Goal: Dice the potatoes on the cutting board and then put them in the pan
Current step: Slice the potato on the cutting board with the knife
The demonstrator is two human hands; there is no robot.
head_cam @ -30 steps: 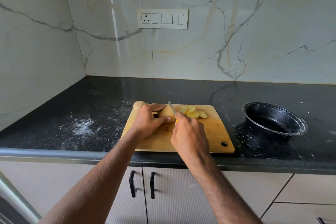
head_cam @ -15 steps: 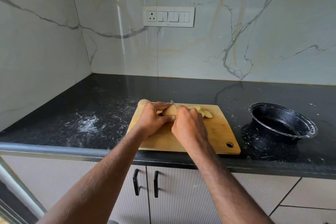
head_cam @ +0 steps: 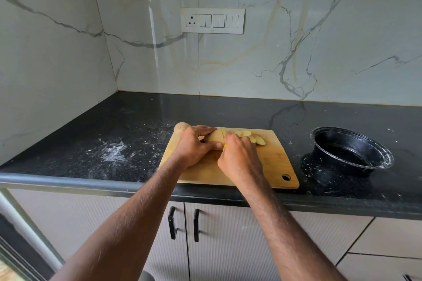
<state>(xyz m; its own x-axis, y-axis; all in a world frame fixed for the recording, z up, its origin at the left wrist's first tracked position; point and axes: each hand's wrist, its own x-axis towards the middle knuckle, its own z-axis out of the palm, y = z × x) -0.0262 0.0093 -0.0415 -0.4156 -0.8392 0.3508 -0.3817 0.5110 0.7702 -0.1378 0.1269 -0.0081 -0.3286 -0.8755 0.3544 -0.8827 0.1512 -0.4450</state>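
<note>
Crosswise on the board [head_cam: 269, 166], the potato [head_cam: 214, 136] lies left-to-right under the left hand [head_cam: 194, 146].

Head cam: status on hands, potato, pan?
Left hand grips tan half-cut potato on wooden cutting board. Right hand grips yellow-handled knife. Black round pan holds nothing, path clear.

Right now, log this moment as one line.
step: slicing | left hand: holds tan potato | right hand: grips yellow-handled knife | black round pan: no potato

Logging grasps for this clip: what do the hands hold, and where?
Left hand grips the potato around its uncut end. Right hand grips a knife by its yellow handle; blade hidden.
</note>
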